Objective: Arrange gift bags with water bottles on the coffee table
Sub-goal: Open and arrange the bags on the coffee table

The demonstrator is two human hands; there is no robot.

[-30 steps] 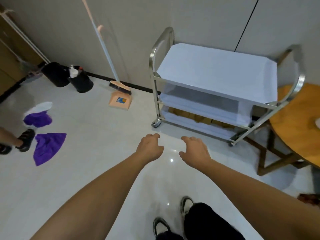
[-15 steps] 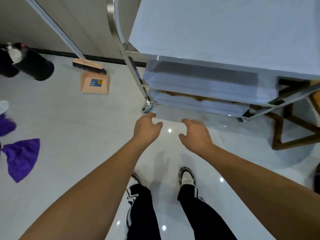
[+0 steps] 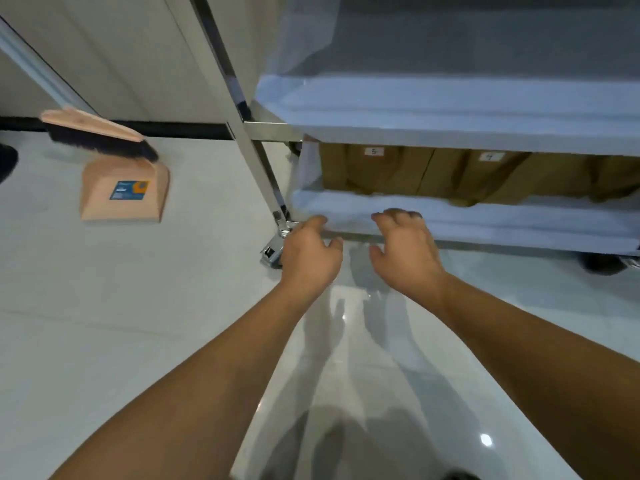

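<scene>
The left hand and right hand reach out side by side at the front lip of the steel cart's bottom shelf, fingers loosely spread and slightly curled, holding nothing; whether the fingertips touch the white shelf liner cannot be told. The brown paper gift bags lie in a row on that bottom shelf, the row running left to right, with numbered labels facing the camera. A dustpan and brush stand by the wall to the left.
</scene>
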